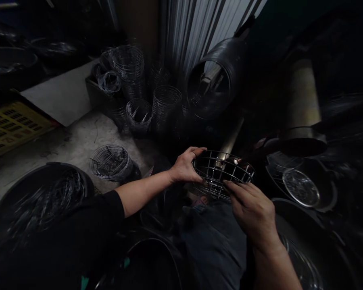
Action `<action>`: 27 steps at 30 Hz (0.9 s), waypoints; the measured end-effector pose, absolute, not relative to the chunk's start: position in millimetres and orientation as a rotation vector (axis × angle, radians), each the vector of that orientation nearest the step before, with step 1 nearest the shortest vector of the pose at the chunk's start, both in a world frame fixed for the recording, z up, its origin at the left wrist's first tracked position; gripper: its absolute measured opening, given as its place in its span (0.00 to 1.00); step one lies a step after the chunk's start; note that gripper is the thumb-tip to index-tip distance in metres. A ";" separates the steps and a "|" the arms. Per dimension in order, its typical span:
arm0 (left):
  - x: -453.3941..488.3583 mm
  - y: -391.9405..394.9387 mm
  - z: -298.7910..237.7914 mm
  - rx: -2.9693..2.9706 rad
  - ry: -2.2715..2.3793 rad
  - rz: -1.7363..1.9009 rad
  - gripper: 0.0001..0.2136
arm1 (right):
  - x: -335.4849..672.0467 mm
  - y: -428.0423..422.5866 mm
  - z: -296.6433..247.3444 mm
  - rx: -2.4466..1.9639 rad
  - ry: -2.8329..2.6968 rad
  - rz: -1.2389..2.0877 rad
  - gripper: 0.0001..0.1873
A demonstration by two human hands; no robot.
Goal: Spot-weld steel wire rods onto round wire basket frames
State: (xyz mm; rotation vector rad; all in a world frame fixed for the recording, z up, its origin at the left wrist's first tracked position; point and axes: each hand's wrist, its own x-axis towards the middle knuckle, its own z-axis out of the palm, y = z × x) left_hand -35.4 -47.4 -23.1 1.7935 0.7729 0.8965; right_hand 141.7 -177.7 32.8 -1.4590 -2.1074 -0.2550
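Note:
Between my hands is a round wire basket (213, 181) of crossed metal wires, held above my lap. My left hand (187, 165) is closed on its left side, thumb and fingers spread around the rim. The fingers of my right hand (252, 205) press together against the near right edge of the same basket. A pale metal bar (230, 143) stands just behind it, and its lower end shows through the wires. The underside of the basket is dark and hard to make out.
Stacks of wire rings (166, 100) stand ahead, with another ring bundle (111, 161) on the floor. A black tub (53, 165) of wire pieces is at left, a yellow crate (13, 125) beyond. At right are a thick cylinder (304, 96) and a tub (332, 189) holding a shiny round piece.

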 end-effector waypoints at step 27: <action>-5.3 -9.9 -20.3 1.686 0.872 0.871 0.52 | 143.7 -176.1 44.2 -1.623 -1.367 0.014 0.14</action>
